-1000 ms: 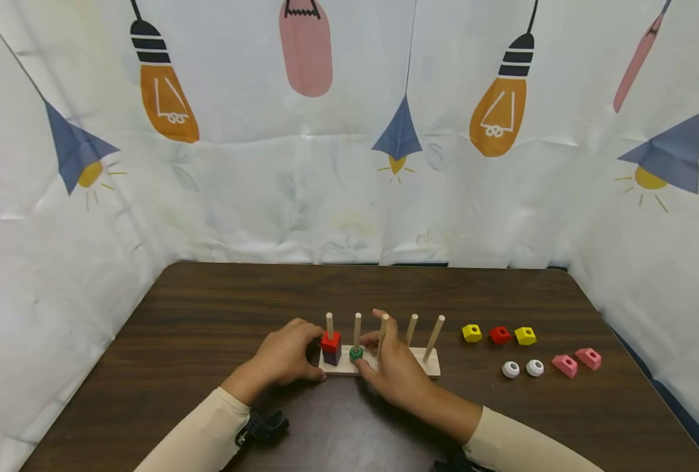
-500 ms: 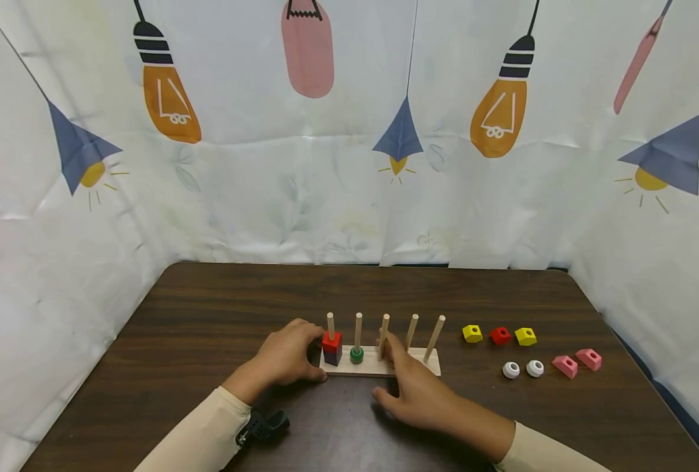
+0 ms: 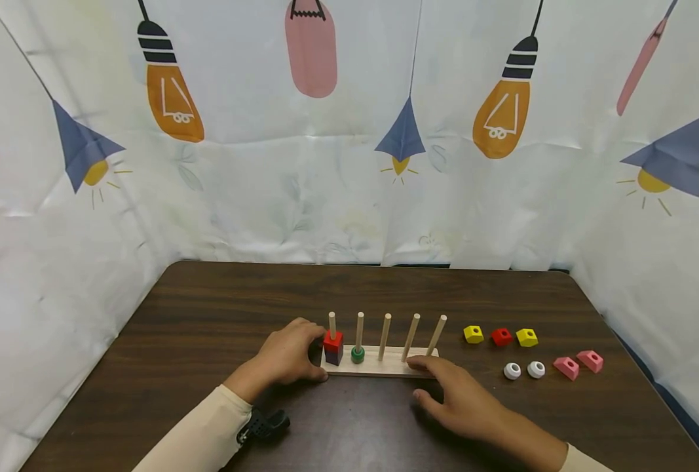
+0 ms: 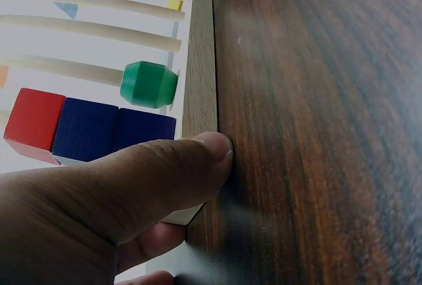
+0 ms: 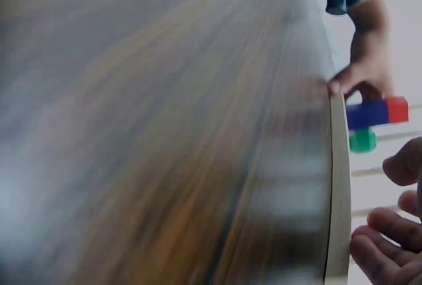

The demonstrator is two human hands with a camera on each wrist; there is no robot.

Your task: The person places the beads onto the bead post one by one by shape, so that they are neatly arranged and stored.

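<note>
A wooden peg board with several upright pegs lies on the table. My left hand grips its left end, the thumb pressed on the front edge and fingers curled behind. On the leftmost peg a red cube tops two dark blue cubes. The second peg carries a green bead at its foot; the other pegs are bare. My right hand holds nothing. Its fingers are loosely spread, with the index fingertip overlapping the board's right end in the head view and the thumb apart from it.
Right of the board lie two yellow blocks with a red block between them. Nearer stand two white beads and two pink blocks. A printed white curtain surrounds the dark wooden table.
My right hand has drawn away from around the green bead and moved right, past the middle pegs to the board's right end. The left hand keeps its grip in place.
</note>
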